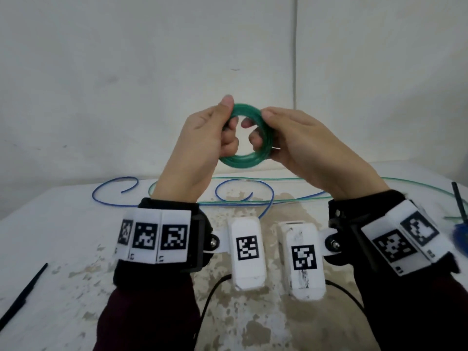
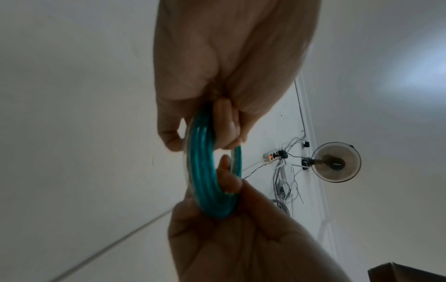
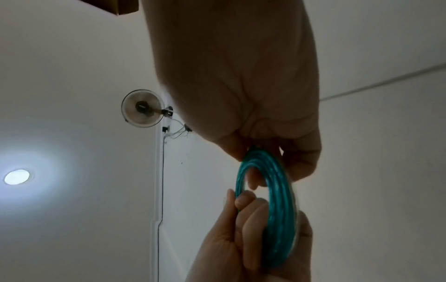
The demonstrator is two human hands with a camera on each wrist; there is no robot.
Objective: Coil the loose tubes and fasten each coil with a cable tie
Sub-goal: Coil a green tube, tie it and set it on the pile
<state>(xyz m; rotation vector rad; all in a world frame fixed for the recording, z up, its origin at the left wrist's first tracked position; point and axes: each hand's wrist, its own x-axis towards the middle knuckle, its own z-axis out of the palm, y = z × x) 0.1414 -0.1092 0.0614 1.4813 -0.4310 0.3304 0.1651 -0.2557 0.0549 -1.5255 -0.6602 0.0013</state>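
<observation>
Worn white table [image 1: 63, 224], seen from the head camera, with loose tubes across its far half: a green tube [image 1: 291, 179] running left to right and a blue tube [image 1: 243, 182] curling in open loops beside and across it. A black cable tie [image 1: 24, 296] lies at the near left edge, well apart from both hands; a second dark tie [image 1: 459, 202] stands at the far right beside a blue object cut off by the frame.

Green coil [image 1: 247, 136], several turns wound tight, is held in the air above the table, its ring facing the camera and its axis pointing toward the wearer. Left hand [image 1: 202, 138] grips the ring's left arc, thumb over the outer face and curled fingers hooked through the hole. Right hand [image 1: 301, 140] pinches the right arc likewise, fingertips inside the ring. A short pale end shows at the right arc; whether it is a tie cannot be told.

Judgement: the coil looks unfastened; the left-hand tie lies nearer the left hand, so the right must hold alone.
</observation>
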